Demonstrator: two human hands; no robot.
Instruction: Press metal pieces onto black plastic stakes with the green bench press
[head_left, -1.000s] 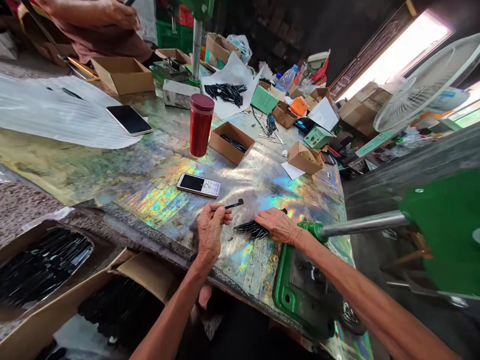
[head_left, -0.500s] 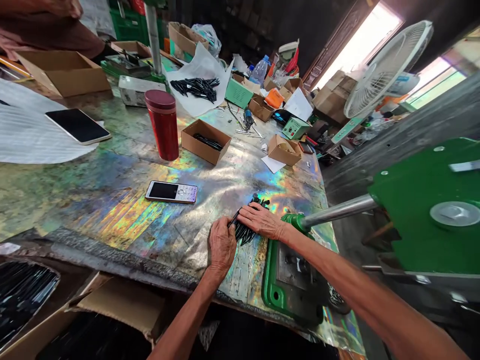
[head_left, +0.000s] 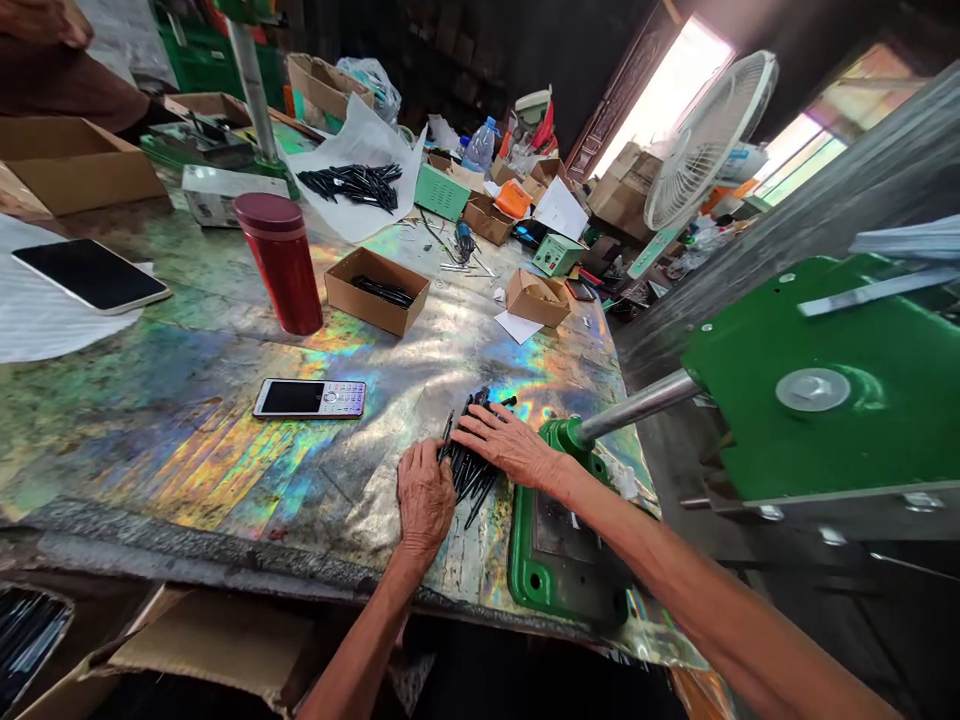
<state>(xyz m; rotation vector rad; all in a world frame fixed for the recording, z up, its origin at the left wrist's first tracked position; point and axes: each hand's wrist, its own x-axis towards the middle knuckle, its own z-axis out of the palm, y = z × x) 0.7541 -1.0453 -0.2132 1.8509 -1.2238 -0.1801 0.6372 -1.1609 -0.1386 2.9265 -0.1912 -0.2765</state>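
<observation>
from my end of the link, the person's left hand (head_left: 426, 505) sat on the near side of a loose pile of slim black parts (head_left: 469, 470), knuckles up and fingers bent down into the pieces. i could not tell whether that grip had closed on any of them. the right hand (head_left: 510, 447) lay across the pile's far side with its fingers stretched out flat, a wide grip pressing on top and holding nothing closed. the pile was on the counter (head_left: 187, 450), whose surface was a rainbow-sheened foil, and it lay between the two hands, just beside the green cast base of a bench press (head_left: 566, 560). a steel lever arm (head_left: 637, 405) ran from that base toward a green metal plate (head_left: 817, 375) on the right. up the counter from the left hand i saw a keypad phone (head_left: 309, 398), a dark red insulated tumbler (head_left: 281, 262) and a small cardboard tray (head_left: 376, 290) with more black parts in it. farther back, another heap of black parts (head_left: 349, 185) lay on a white paper sheet (head_left: 375, 215). a smartphone (head_left: 90, 275) rested on white sheeting at the left, and a white desk fan (head_left: 705, 140) stood beyond the counter's far right side. a co-worker's hand (head_left: 45, 20) showed at the top left corner, well apart from the pile.
</observation>
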